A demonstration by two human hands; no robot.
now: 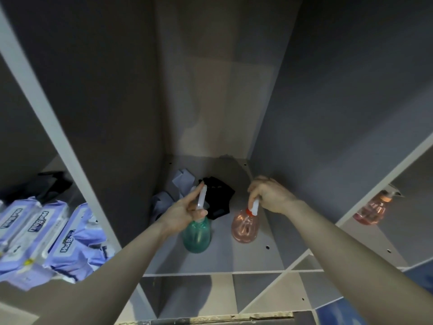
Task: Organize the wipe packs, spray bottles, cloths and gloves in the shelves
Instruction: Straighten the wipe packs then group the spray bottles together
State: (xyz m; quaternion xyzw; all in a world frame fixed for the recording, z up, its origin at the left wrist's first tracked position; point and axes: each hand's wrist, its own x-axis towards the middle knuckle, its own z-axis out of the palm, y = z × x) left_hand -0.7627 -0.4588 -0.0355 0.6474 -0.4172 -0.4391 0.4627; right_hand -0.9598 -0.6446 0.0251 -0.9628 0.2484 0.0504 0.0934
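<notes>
Fingers of the left hand curl round the white sprayer head of the green spray bottle; the right hand pinches the sprayer of the pink spray bottle. Both bottles stand upright, side by side, on the middle shelf. Behind them lie black gloves and a pale cloth. Wipe packs fill the left compartment; a second pink bottle occupies the right.

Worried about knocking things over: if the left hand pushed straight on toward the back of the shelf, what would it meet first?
Probably the black gloves lying just behind the left hand and its green spray bottle; depth is hard to judge.
</notes>
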